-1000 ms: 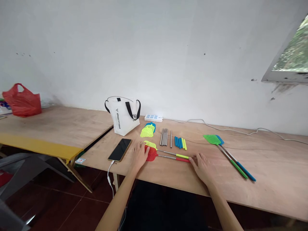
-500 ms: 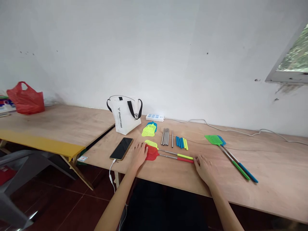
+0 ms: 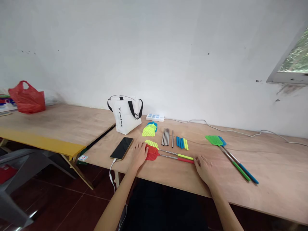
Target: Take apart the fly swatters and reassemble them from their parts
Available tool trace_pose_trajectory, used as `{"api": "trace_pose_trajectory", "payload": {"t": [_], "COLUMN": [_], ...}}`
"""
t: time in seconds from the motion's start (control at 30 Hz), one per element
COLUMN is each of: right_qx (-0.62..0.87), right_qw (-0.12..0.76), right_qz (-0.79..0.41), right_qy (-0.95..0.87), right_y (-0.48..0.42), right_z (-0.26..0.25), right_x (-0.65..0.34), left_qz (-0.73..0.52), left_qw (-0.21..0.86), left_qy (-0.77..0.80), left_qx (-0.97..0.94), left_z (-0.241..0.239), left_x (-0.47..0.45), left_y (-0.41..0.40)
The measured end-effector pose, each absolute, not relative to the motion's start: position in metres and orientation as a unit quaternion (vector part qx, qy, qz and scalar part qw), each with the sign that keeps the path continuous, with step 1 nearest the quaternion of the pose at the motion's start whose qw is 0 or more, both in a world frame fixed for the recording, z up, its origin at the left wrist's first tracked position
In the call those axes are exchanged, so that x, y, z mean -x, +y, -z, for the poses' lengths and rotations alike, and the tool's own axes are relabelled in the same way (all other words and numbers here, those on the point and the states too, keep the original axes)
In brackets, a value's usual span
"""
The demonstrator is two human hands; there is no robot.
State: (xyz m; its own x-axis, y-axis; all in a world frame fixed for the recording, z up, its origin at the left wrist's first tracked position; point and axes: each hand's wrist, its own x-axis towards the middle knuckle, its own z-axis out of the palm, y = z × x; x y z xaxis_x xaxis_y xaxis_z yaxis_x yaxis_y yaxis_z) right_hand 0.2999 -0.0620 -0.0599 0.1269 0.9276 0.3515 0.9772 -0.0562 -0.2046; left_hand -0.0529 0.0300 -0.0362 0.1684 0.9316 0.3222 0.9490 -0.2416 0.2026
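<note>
A red fly swatter and a yellow fly swatter lie side by side on the table, heads left and handles right. My left hand rests open on the tabletop, its thumb at the left edge of the red head. At the other end, my right hand lies open with its fingers by the tips of both handles. Beyond them are several metal tubes, one apart, and several blue and yellow grips. Loose yellow and blue swatter heads overlap behind the left hand.
Green and blue swatters lie together at the right. A phone with a white cable lies left of my left hand. A white bag and a power strip stand near the wall. A red plastic bag sits on the left table.
The view has shifted very slightly. Both hands and the swatters stay in the same places on the table.
</note>
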Motion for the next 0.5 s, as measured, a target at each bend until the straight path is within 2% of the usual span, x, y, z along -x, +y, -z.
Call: {"api": "trace_pose_trajectory", "payload": {"t": [0.33,0.5], "right_qx": [0.731,0.700], "right_qw": [0.207,0.271], "right_qz": [0.044,0.011], "right_qy": [-0.648,-0.661], "right_y": [-0.0612,-0.0618], "right_z": [0.0617,0.0587], "right_x": [-0.3004,-0.2989], "left_qz": [0.203,0.219], "left_qw": [0.023,0.007], "left_qy": [-0.610,-0.607], "left_qx": [0.765,0.764], "left_z": [0.0403,0.0405], "left_x": [0.0542,0.0545], "left_y": [0.0318,0.0315]}}
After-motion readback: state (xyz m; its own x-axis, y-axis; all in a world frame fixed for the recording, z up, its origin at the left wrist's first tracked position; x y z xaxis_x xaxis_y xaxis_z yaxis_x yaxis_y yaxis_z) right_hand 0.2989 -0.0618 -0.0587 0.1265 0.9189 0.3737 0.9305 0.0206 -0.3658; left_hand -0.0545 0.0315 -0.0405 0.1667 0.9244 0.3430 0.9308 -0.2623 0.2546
